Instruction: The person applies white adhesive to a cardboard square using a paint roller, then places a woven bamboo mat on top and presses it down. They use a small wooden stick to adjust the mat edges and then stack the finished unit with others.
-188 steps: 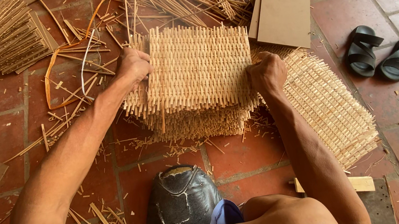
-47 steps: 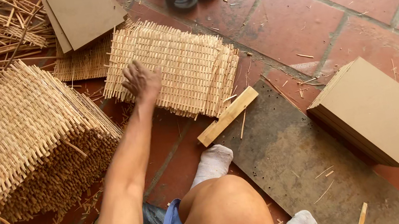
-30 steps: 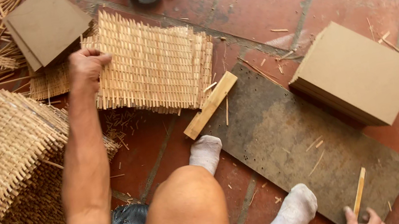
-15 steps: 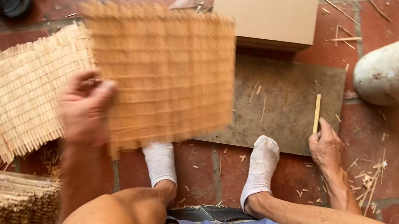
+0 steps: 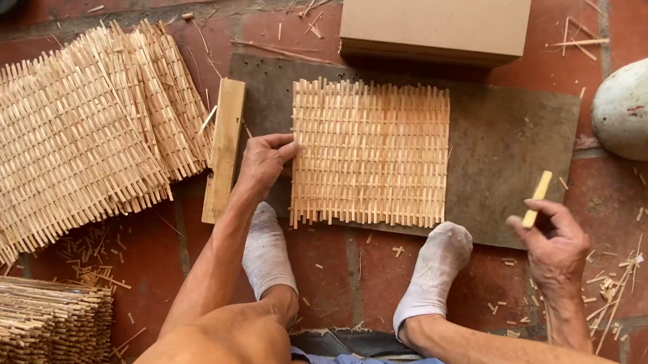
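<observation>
Head view: one pale woven bamboo mat is laid on the dark flat board, its edge pinched by the left hand; a thin yellow stick is gripped by the right hand; trimming is judged pending.

One head-worn view — looking steeply down, close above the person's knees and feet, onto the brick floor.
</observation>
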`<state>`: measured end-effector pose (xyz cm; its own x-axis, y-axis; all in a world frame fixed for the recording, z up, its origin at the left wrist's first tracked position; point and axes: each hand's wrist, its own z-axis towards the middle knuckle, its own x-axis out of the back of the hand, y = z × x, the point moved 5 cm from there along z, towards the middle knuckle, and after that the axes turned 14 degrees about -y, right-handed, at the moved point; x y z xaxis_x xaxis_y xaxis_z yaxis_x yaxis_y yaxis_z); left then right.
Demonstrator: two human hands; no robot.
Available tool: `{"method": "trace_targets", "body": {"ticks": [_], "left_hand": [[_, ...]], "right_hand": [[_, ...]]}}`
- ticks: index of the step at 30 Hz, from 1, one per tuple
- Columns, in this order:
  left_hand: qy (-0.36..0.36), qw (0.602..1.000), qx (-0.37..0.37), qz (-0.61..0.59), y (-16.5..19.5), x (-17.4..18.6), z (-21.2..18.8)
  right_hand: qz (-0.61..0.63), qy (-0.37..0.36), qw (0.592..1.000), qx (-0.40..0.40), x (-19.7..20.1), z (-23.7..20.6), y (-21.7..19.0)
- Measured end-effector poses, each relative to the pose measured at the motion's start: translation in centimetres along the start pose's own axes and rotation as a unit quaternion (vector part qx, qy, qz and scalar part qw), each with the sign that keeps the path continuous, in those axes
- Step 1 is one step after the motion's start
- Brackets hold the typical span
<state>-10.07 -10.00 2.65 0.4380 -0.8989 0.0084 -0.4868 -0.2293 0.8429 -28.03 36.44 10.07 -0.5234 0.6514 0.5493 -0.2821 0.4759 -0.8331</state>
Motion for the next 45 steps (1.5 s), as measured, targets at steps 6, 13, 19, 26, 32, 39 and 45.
{"method": "trace_targets", "body": {"ticks": [6, 13, 19, 26, 32, 39, 45], "left_hand": [[0.202, 0.900, -0.087, 0.376, 1.9, 3.5, -5.3], [0.291, 0.796, -0.072, 0.525, -0.4, 6.3, -6.9], [0.260, 0.871, 0.017, 0.416, -0.4, 7.8, -6.5], [0.129, 0.807, -0.313, 0.484, 4.7, -1.6, -8.6], [-0.100, 0.738, -0.419, 0.519, 4.6, -13.4, -2.4], [-0.139, 0.727, -0.418, 0.527, 3.0, -14.8, -0.1], [-0.130, 0.721, -0.381, 0.564, 3.4, -14.0, 0.3]], "right_hand": [[-0.087, 0.113, 0.990, -0.015, -0.5, 0.3, 0.4], [0.137, 0.138, 0.979, -0.062, -3.4, 0.7, 5.9], [0.331, 0.172, 0.923, -0.100, -2.9, 0.6, 8.9], [0.320, 0.127, 0.936, -0.076, -3.2, 1.1, 9.1], [0.308, 0.134, 0.938, -0.082, -2.4, 1.2, 9.9], [0.312, 0.126, 0.937, -0.097, -2.2, 1.0, 10.5], [0.307, 0.108, 0.942, -0.088, -2.0, 1.4, 10.4]]}}
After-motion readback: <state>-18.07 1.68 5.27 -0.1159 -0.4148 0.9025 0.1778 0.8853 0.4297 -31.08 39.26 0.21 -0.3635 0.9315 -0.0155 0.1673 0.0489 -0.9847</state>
